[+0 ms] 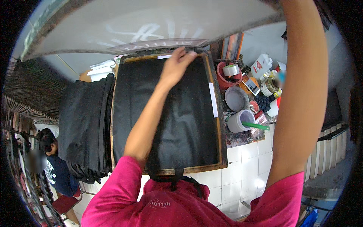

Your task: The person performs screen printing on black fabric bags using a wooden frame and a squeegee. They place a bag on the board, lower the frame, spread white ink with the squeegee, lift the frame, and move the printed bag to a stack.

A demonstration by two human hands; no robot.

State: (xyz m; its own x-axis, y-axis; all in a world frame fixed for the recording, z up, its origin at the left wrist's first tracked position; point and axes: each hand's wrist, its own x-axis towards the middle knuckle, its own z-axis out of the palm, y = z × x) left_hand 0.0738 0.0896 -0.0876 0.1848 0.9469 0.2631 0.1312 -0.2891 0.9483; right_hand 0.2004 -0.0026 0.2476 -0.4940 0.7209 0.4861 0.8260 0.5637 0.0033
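A black fabric bag (132,94) with handles lies flat on a wood-rimmed board (223,147), its handles hanging toward me at the near edge. My left hand (177,68) is over the bag's far end, close to the board's far rim, with thumb and fingers apart; nothing shows in it. White strips (213,100) mark the board's right and far sides. Above the far edge, a printing screen (83,30) with pale lettering is tilted up. My right forearm (298,98) rises past the screen's right end, and the hand is out of view.
Stacked black bags (85,125) stand left of the board. On the right, a stained table holds a white tub (240,121) with a green-handled tool, a grey bowl (236,99), a red bucket (223,77) with a tape roll, and bottles (261,66). A person (58,170) sits at far left.
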